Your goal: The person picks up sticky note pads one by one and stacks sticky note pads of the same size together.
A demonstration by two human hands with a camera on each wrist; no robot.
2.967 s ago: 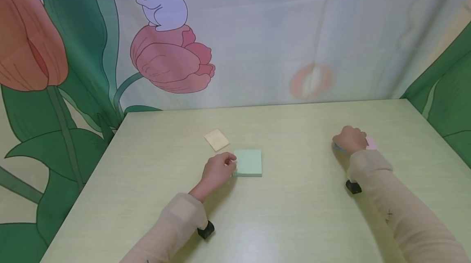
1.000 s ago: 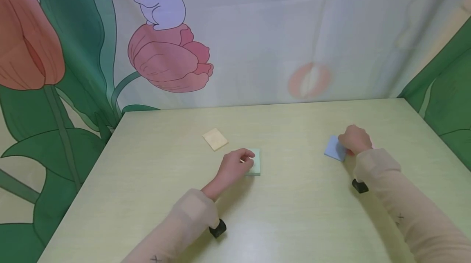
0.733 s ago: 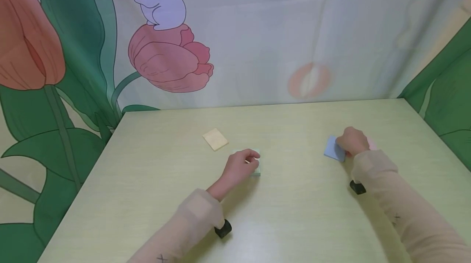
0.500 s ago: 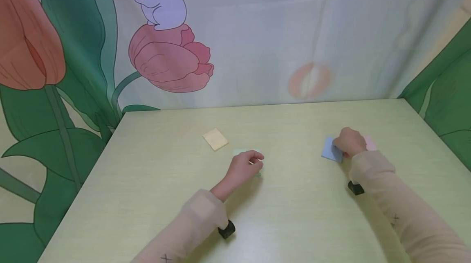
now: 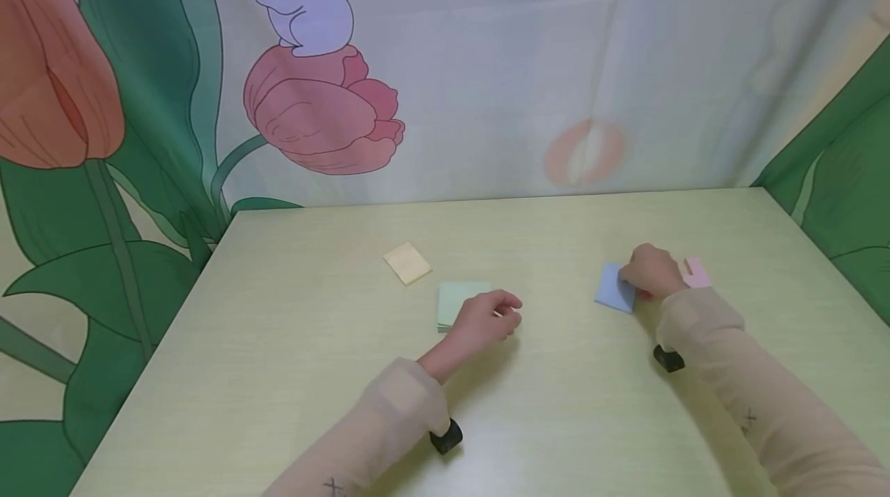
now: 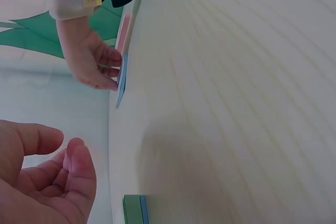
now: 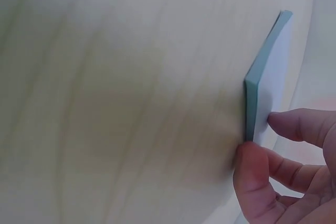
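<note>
My right hand (image 5: 653,269) pinches the near right edge of a blue sticky note pad (image 5: 615,288) at the right of the table. In the right wrist view the thumb lies on the pad's pale top (image 7: 275,72), with a finger at its edge. Whether the pad is fully off the table I cannot tell. My left hand (image 5: 481,323) hovers with loosely curled fingers, holding nothing, over the right part of a green pad (image 5: 459,300). The left wrist view shows a thin blue layer (image 6: 144,209) beneath that green pad (image 6: 133,211).
A small pale yellow pad (image 5: 407,263) lies behind and left of the green one. Partly behind my right hand is a pink pad (image 5: 698,273). A printed curtain (image 5: 487,79) hangs along the table's (image 5: 556,404) far edge.
My left hand has slid rightward across the green pad, leaving its left part in sight. My right hand has drawn the blue pad left and slightly nearer, away from the pink pad.
</note>
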